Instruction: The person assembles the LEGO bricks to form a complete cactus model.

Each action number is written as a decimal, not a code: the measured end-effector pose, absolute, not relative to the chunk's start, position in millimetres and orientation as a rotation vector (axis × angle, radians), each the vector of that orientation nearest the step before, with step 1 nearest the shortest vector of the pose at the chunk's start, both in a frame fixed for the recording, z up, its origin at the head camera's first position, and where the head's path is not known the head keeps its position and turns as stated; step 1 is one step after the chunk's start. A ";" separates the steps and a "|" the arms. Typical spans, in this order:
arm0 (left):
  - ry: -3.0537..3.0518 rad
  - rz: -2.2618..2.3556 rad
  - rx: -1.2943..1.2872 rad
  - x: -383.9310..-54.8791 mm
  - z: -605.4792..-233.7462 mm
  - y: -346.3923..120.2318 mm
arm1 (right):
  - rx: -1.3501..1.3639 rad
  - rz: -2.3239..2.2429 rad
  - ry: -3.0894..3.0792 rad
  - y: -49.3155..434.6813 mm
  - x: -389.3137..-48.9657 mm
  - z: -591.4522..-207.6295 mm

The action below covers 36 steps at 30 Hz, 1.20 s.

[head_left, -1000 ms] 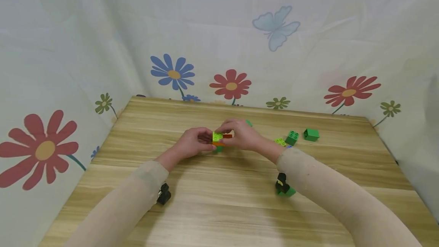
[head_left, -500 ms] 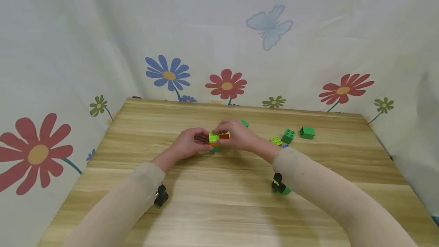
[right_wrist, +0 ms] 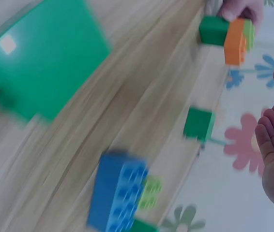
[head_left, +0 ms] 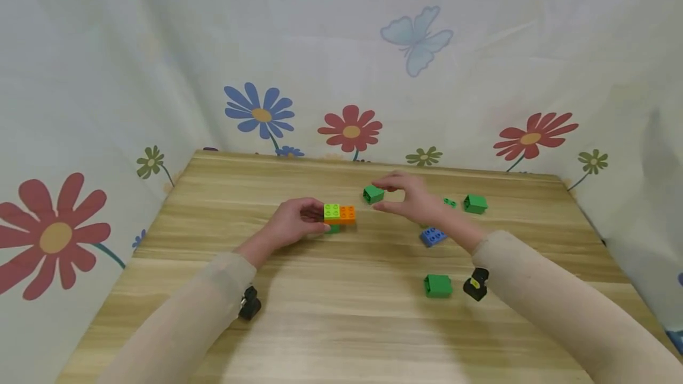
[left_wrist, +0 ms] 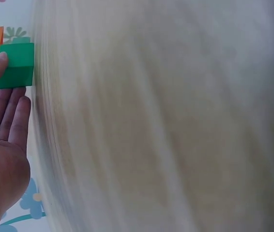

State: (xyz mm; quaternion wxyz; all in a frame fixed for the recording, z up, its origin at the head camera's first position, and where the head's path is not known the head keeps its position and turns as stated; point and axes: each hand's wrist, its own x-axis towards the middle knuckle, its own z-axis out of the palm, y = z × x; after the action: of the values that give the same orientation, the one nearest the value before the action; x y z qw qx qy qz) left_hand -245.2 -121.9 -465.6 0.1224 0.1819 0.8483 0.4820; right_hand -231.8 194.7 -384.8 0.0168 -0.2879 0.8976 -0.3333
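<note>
A small stack of toy building bricks stands at the middle of the table: a lime brick [head_left: 331, 211] and an orange brick [head_left: 347, 214] over a green brick [left_wrist: 18, 65]. My left hand [head_left: 290, 224] holds it from the left, thumb on the green brick's near side and the other fingers behind. The orange brick juts out to the right of the stack. Off to the right, my right hand [head_left: 416, 197] is raised with thumb and fingers apart and nothing between them. Its fingertips overlap the left part of a loose green brick [head_left: 372, 194] in the head view.
A blue brick [head_left: 433, 236] lies below the right forearm, with a lime brick [right_wrist: 150, 192] beside it. More green bricks lie at the back right [head_left: 475, 204] and front right [head_left: 438, 285]. A flowered cloth [head_left: 341, 64] hangs behind the wooden table [head_left: 341, 325].
My right hand has let go of the stack and moved right, baring the orange brick and the blue brick. It now covers much of the bricks behind it. The left hand stays at the stack.
</note>
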 end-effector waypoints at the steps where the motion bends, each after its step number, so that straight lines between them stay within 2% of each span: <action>1: 2.476 1.403 0.528 -245.3 -464.4 -122.0 | -0.879 -1.024 2.810 201.9 -231.0 -383.7; 11: 2.471 1.389 0.518 -243.6 -457.7 -120.6 | -0.799 -0.916 2.927 257.4 -216.0 -384.4; 19: 2.465 1.397 0.511 -243.9 -457.2 -118.9 | -0.788 -0.937 2.943 291.3 -200.0 -402.2; 26: 2.454 1.401 0.516 -245.1 -457.1 -119.0 | -0.647 -0.909 2.937 311.3 -189.4 -425.4; 36: 2.436 1.414 0.512 -246.0 -458.5 -120.0 | -0.615 -0.878 2.916 321.0 -185.8 -440.1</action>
State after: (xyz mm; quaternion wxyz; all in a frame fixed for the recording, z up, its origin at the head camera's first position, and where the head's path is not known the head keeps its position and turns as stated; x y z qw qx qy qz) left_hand -246.0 -120.0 -458.5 0.1390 0.1771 0.8427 0.4891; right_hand -185.8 321.0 -440.1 0.0173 -0.1978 0.9385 -0.2826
